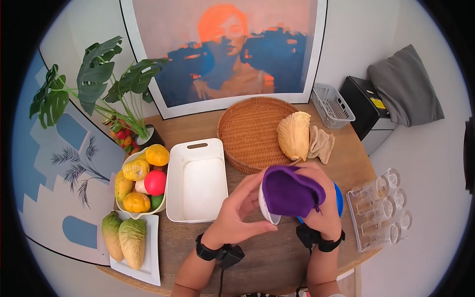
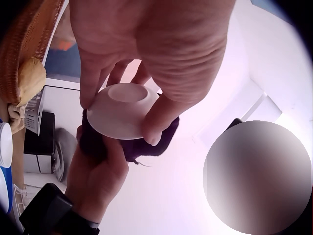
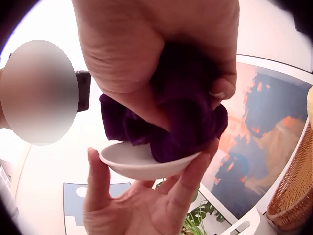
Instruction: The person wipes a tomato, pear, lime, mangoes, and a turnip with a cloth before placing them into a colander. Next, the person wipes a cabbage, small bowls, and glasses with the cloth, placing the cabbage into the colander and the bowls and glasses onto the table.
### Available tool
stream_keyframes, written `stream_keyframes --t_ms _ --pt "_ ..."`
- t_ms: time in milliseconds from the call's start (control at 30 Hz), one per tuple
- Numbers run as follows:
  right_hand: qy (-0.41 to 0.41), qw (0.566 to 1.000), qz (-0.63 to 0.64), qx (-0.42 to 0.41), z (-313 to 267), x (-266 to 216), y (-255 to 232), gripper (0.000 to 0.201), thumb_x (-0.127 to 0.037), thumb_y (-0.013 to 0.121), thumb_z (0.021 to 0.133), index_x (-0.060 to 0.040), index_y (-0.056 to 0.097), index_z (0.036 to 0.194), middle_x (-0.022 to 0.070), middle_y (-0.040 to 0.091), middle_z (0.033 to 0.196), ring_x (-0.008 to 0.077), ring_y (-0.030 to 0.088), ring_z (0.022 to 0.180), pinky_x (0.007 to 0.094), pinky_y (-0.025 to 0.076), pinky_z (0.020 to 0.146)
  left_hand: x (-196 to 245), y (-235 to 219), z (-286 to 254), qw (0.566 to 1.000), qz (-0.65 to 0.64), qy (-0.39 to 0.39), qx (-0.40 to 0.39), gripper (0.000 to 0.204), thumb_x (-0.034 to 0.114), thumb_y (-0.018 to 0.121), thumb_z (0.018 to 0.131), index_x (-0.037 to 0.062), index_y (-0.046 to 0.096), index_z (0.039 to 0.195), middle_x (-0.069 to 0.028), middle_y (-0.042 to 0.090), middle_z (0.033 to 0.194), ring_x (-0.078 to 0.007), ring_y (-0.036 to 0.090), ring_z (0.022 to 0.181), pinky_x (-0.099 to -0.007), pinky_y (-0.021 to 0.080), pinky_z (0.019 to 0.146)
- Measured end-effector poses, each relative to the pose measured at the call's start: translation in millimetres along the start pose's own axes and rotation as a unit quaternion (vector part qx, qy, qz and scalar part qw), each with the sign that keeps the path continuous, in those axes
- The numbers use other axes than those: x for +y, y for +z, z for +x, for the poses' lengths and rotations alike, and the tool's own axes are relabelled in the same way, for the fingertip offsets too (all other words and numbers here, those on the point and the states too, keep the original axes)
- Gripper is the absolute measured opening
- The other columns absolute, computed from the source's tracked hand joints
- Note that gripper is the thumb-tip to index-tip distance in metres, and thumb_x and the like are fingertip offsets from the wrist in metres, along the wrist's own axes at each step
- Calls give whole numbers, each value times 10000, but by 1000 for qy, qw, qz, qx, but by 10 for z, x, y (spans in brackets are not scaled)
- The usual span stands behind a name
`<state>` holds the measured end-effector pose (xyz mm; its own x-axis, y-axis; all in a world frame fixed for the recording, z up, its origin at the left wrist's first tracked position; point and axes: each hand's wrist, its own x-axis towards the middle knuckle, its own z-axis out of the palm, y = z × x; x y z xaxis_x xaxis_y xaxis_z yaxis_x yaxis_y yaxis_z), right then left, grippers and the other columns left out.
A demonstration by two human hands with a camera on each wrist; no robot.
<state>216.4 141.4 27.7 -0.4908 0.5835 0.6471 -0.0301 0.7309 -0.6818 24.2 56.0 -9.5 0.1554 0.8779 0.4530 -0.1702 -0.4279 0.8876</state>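
My left hand [image 1: 237, 208] holds a small white bowl [image 2: 115, 117] by its rim, thumb on one side and fingers on the other. In the head view the bowl is tipped on its side, mostly behind a purple cloth [image 1: 292, 193]. My right hand [image 1: 329, 213] grips the bunched cloth and presses it into the bowl's hollow, as the right wrist view shows. Below the right hand, a blue round thing [image 1: 339, 198] is partly hidden; white dishware [image 2: 5, 144] sits by it in the left wrist view.
A white bin [image 1: 198, 190], a round wicker tray [image 1: 247, 128] and a bowl of fruit [image 1: 141, 215] stand around the hands. Cabbages lie on a white plate [image 1: 152, 257] at left. Glasses in a rack [image 1: 354, 218] line the right edge. A grey basket [image 1: 331, 106] is behind.
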Motion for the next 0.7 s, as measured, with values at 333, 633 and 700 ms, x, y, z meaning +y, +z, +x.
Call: stream_keyframes --t_ms 333,633,700 --pt "46 976 213 9 -102 90 71 492 -155 724 703 34 595 1138 178 606 1150 302 595 1072 367 452 932 -31 79 22 999 -5 -33 -14 1000 15 816 744 49 205 1535 -118 291 1514 -253 383 1375 -418 372 1107" --pt "40 981 151 -114 -40 51 -26 519 -185 735 656 20 609 1116 185 608 1137 306 599 1061 364 457 930 -39 26 36 995 -70 -20 71 973 -13 790 765 32 192 1532 -142 322 1530 -249 410 1356 -389 381 1103" --pt "45 974 214 -56 -80 74 29 558 -243 750 661 26 606 1129 187 602 1156 299 599 1065 364 462 927 -29 42 43 994 -86 -29 62 974 -23 783 769 33 183 1535 -139 308 1540 -247 405 1361 -391 378 1105"
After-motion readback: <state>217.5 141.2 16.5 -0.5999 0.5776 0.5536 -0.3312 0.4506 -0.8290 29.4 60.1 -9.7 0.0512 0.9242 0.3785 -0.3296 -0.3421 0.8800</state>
